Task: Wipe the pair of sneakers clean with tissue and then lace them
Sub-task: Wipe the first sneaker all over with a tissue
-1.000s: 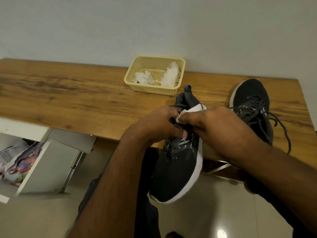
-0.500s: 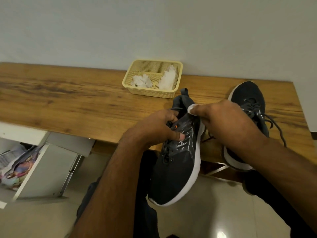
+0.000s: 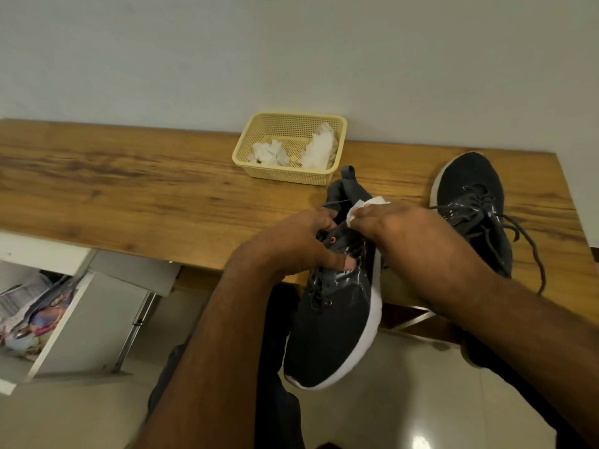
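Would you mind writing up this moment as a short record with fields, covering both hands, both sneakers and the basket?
left hand: left hand grips the held sneaker around its laces
right hand: right hand pinches a tissue against that sneaker's collar
held sneaker: dark upper, white sole, toe pointing down toward the floor, off the table
second sneaker: second sneaker lies on the wooden table, laces loose
basket: yellow basket on the table by the wall, holding crumpled tissues
stage: wiping under way; lacing not begun
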